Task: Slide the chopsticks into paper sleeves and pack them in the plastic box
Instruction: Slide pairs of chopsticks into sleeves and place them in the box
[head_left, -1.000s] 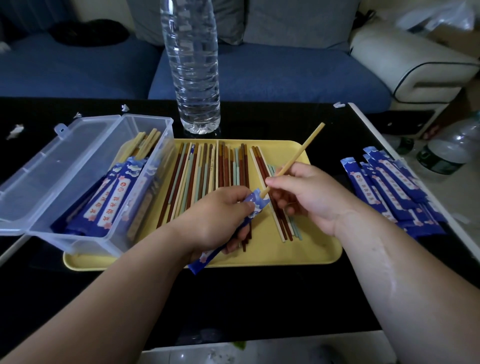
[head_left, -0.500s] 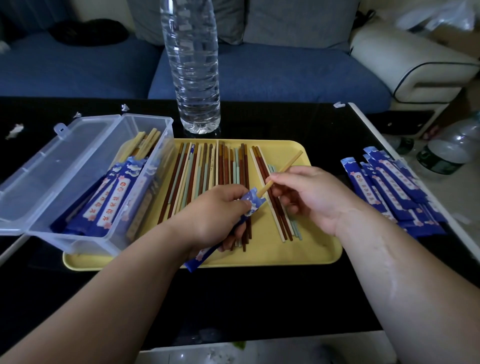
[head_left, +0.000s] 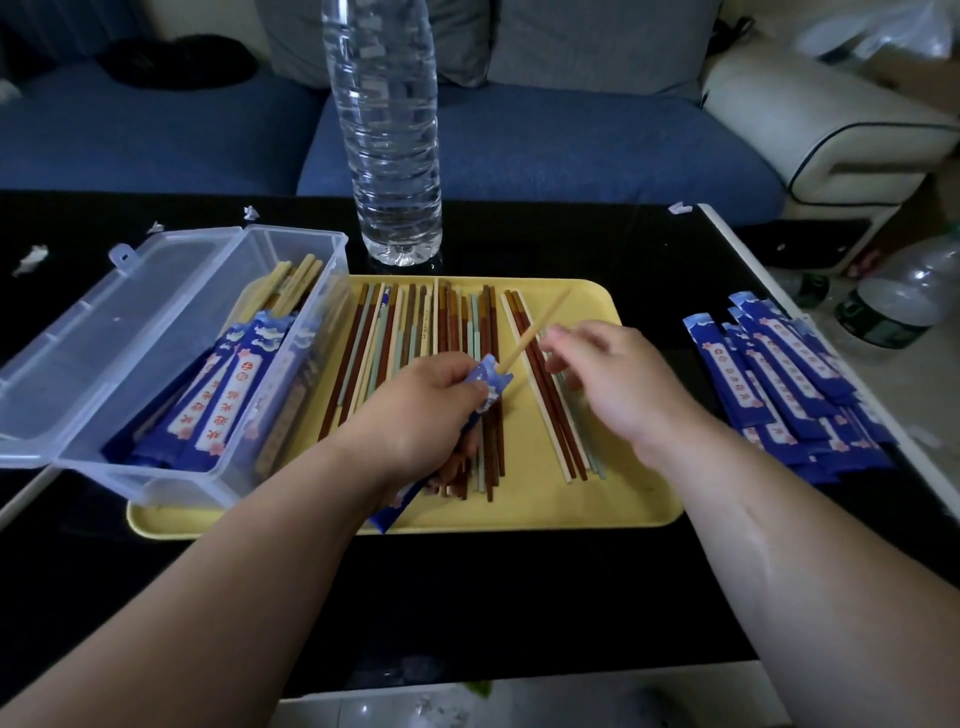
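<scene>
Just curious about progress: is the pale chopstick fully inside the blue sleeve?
Partly in: the chopstick juts from the sleeve that the left hand grips.

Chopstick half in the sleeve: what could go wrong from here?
1. The light chopstick sticks far out of the paper sleeve that the left hand grips, and the right hand looks open beside it; it may tip or slide out.
2. Only one stick shows in it; forcing a second in could crumple the paper mouth.
3. The right hand hovers close over the loose chopsticks on the yellow tray and may scatter them.
</scene>
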